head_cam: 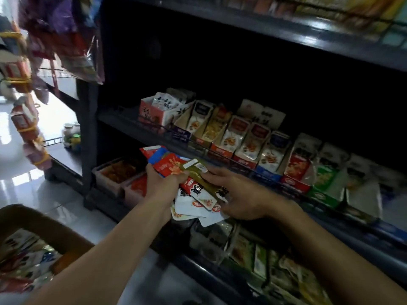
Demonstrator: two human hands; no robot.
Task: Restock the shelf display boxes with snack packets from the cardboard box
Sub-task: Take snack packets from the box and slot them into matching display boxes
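Left hand [164, 183]: grips a fanned stack of red, white and blue foil snack packets [193, 194], kept ready for sorting.
Right hand [237, 194]: pinches an olive-green packet [198, 172], probably drawing it out.
Brown cardboard box [39, 243]: near left, on the floor.
Slanted card display boxes [242, 139]: far right, on the dark metal shelf [132, 126].

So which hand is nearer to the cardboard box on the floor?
Left. The left hand grips the packet bundle on the side toward the cardboard box at lower left; the right hand holds the bundle's far side.

A shop: dark shelving [242, 29] carries rows of snack display boxes [246, 142], with hanging packets [66, 40].
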